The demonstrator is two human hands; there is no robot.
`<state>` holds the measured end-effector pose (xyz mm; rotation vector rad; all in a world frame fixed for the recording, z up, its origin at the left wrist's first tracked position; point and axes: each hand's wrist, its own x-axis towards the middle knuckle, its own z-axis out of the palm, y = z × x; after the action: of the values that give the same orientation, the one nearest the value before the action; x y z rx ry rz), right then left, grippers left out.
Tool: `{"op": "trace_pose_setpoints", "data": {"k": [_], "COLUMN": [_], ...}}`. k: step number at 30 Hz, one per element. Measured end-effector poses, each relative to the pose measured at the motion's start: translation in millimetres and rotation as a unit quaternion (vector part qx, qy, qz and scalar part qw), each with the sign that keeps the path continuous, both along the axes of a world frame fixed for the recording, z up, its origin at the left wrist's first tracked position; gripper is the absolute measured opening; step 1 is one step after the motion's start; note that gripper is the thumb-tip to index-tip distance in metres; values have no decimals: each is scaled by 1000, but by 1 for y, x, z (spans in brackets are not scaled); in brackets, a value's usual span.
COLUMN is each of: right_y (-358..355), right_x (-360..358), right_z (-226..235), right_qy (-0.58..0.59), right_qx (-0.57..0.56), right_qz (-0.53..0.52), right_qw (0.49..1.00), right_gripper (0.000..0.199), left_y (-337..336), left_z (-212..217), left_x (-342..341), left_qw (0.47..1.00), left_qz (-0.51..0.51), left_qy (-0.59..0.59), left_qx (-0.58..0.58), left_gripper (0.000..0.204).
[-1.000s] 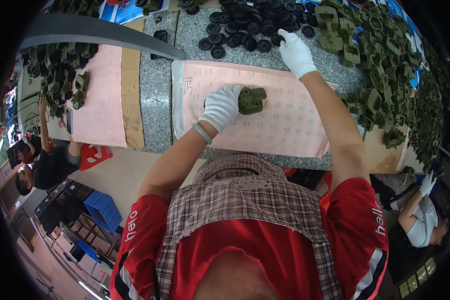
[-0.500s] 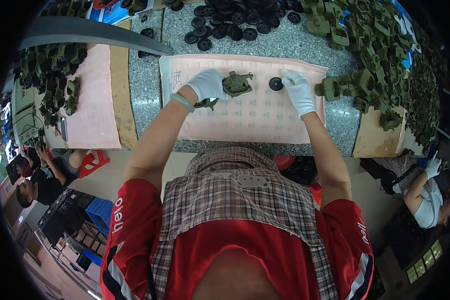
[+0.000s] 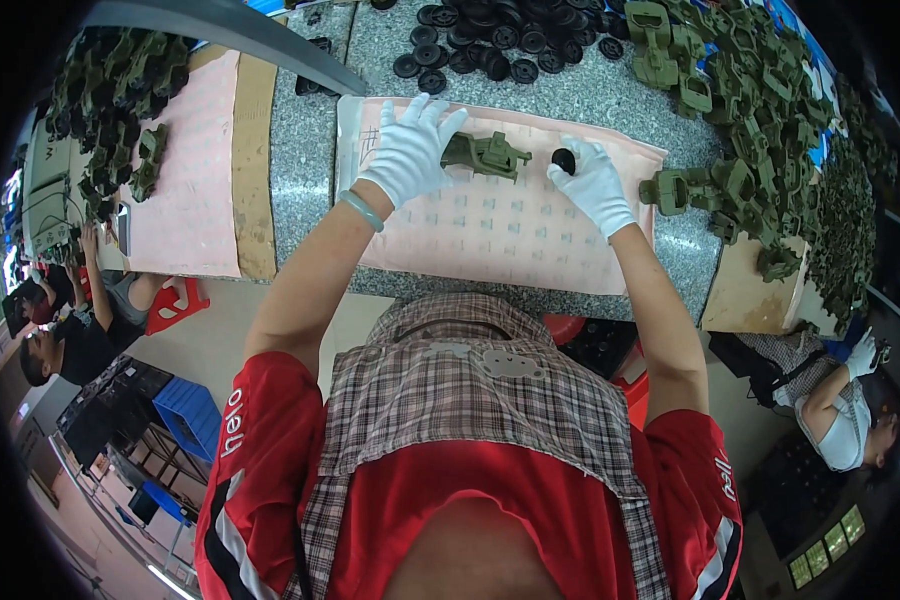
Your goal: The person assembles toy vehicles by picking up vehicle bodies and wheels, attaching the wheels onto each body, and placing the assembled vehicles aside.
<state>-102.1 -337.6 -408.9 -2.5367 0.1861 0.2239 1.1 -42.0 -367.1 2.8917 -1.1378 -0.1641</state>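
Note:
A dark green plastic toy vehicle body point(image 3: 490, 155) lies on the pink sheet point(image 3: 470, 235). My left hand point(image 3: 408, 155), in a white glove, is right beside it with fingers spread; the part's left end meets the thumb side, where the exact contact is hidden. Farther right, my gloved right hand point(image 3: 592, 185) pinches a small round black wheel point(image 3: 564, 160) between thumb and fingers, just over the sheet. A gap separates the wheel from the green body.
Loose black wheels point(image 3: 510, 35) lie heaped at the far side of the speckled stone table point(image 3: 390, 70). Many green vehicle bodies point(image 3: 745, 170) are piled on the right, more point(image 3: 120, 100) on the left. A grey bar point(image 3: 240, 35) crosses the upper left. Other people sit at both sides.
My left fingers have spread apart from their grip at the green body, which now lies turned differently. My right hand has come down and closed on the black wheel.

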Motion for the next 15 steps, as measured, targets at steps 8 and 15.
{"op": "trace_pose_setpoints", "data": {"k": [8, 15], "right_y": [45, 53], "right_x": [39, 44], "right_z": [62, 79], "right_qy": [-31, 70], "right_qx": [65, -32], "right_qz": [178, 338], "right_qw": [981, 938], "right_gripper": [52, 57], "left_y": [6, 0], "left_z": [-21, -20], "left_x": [-20, -43], "left_qw": [991, 985], "left_qz": [-23, 87], "left_qy": [131, 137], "left_qx": [-18, -57], "left_gripper": [52, 56]}}
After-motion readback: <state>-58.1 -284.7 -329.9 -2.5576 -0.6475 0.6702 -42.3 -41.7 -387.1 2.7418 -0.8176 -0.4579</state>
